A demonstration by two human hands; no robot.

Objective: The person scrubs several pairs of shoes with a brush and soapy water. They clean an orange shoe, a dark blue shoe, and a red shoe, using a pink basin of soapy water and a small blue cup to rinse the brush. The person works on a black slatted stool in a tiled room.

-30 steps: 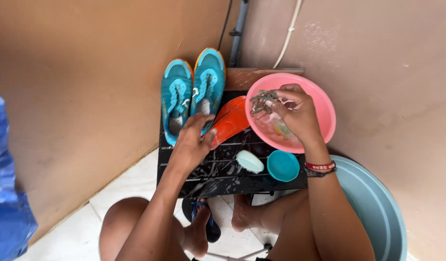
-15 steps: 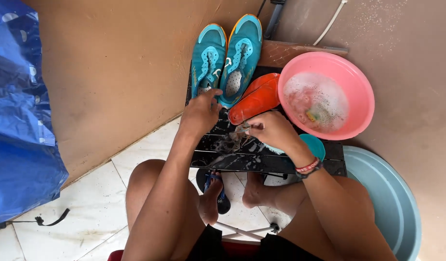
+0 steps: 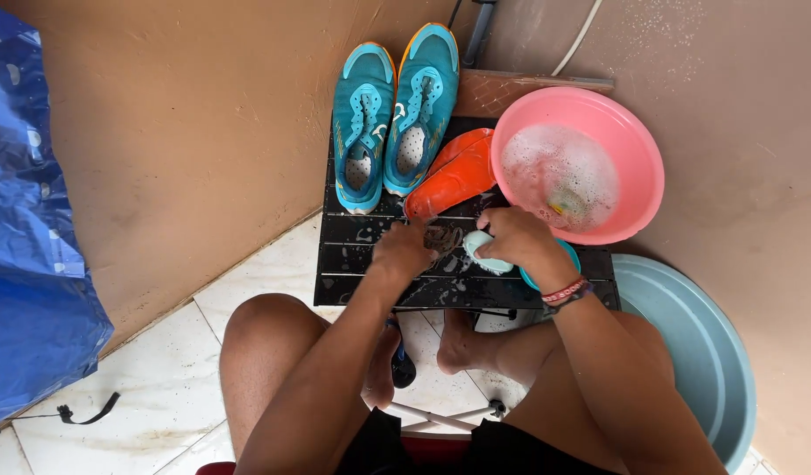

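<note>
On the black desk (image 3: 361,264) our left hand (image 3: 404,252) pressed half-curled fingers onto a wet dark lace (image 3: 442,237). Our right hand (image 3: 515,242) gripped a pale soap bar (image 3: 481,252) beside the orange shoe (image 3: 449,185), near the pink basin (image 3: 639,167).

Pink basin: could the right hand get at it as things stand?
Probably yes. The right hand sits on the black table just beside the pink basin, with nothing between them, though it holds a pale soap bar.

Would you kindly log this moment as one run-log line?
left hand: pressing dark item on black table | right hand: holding pale soap bar | pink basin: sudsy | teal shoes: at wall
</note>
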